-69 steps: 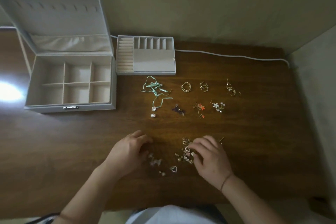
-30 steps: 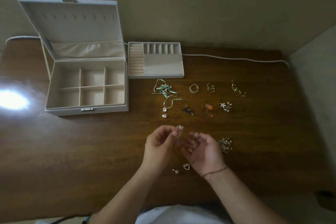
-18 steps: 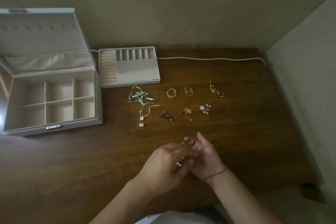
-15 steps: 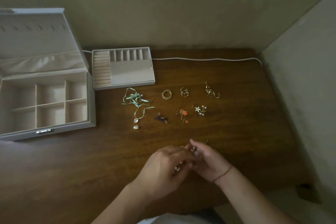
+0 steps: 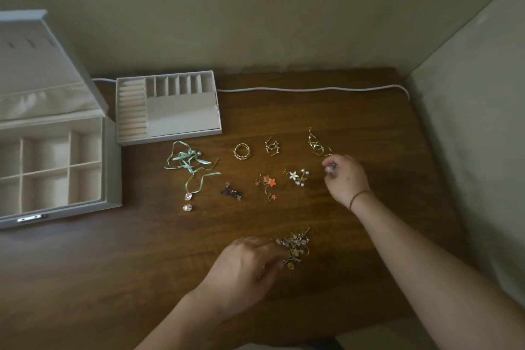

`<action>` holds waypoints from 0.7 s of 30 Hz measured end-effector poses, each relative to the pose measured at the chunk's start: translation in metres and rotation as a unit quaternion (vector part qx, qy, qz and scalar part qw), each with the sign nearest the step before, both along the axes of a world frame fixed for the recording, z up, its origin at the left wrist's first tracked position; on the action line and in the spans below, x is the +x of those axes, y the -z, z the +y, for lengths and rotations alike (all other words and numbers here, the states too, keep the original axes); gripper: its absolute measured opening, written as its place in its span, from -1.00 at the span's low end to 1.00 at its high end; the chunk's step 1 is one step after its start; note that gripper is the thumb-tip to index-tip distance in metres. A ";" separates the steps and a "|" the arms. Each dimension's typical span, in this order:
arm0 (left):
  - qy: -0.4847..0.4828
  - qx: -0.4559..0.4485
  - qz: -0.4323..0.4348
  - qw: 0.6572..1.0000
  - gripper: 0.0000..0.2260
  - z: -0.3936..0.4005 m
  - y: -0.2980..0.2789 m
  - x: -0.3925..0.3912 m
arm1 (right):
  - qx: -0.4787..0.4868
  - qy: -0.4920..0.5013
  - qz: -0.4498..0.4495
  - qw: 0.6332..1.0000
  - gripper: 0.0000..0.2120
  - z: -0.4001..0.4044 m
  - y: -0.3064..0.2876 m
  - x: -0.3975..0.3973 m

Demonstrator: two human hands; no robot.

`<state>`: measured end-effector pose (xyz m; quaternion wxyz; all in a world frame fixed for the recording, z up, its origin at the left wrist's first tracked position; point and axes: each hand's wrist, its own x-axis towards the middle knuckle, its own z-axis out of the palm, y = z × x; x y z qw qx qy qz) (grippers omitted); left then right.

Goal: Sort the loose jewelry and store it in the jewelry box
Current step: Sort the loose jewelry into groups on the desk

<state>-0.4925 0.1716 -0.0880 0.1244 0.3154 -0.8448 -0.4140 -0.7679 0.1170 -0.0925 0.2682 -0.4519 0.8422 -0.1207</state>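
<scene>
The right hand (image 5: pixel 345 177) pinches a small shiny piece (image 5: pixel 331 169) between thumb and fingertips, with its fingers curled in close. What the piece is — too blurry to tell. The hand is stretched out to about 2 o'clock on the table (image 5: pixel 369 128), knuckles up, with a thin band (image 5: pixel 358 198) round the wrist. It is just below a twisty gold earring (image 5: pixel 318 143).

The left hand (image 5: pixel 245 263) sits at 6 o'clock, palm down, fingers bent. Its fingertips touch the left edge of a heap (image 5: pixel 295 244) of mixed gold bits and pearls. I cannot tell if it holds any of them.

More pieces lie apart in rows near the middle. In the far row are a green ribbon (image 5: pixel 187 160), a gold ring (image 5: pixel 242 150) and gold hoops (image 5: pixel 272 146). Nearer are two clear stones (image 5: pixel 187 202), a purple piece (image 5: pixel 231 192), orange stars (image 5: pixel 268 183) and a white flower (image 5: pixel 297 176) with pearls.

The box (image 5: pixel 110 179) stands open at 9 o'clock, its lid tipped back. Its square cups look bare. Just beside it, at 11 o'clock, sits a tray (image 5: pixel 167 133) with slots and roll rows.

The table is dark brown wood. A white cord (image 5: pixel 312 89) runs along its far edge — right by a plain wall (image 5: pixel 255 8). Another wall closes in on the right.
</scene>
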 end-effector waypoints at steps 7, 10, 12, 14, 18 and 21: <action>-0.026 0.000 -0.020 0.999 -0.82 -0.001 0.011 -0.003 | -0.013 -0.021 0.018 1.000 -0.65 0.018 0.001 -0.017; -0.099 -0.036 -0.049 0.993 -0.81 -0.001 0.021 0.000 | 0.005 -0.057 0.028 0.998 -0.58 0.019 0.005 -0.018; -0.144 -0.038 -0.076 0.986 -0.75 -0.002 0.028 0.004 | 0.015 -0.091 0.037 0.995 -0.53 0.017 0.010 -0.015; -0.146 -0.056 -0.108 0.982 -0.69 -0.003 0.035 0.010 | 0.015 -0.120 0.052 0.991 -0.55 0.014 0.014 -0.013; -0.122 -0.086 -0.126 0.981 -0.67 -0.003 0.041 0.018 | -0.022 -0.104 0.102 0.989 -0.61 0.026 0.010 -0.007; -0.083 -0.092 -0.143 0.982 -0.57 -0.001 0.043 0.015 | -0.057 -0.137 0.084 0.985 -0.70 0.057 0.005 0.014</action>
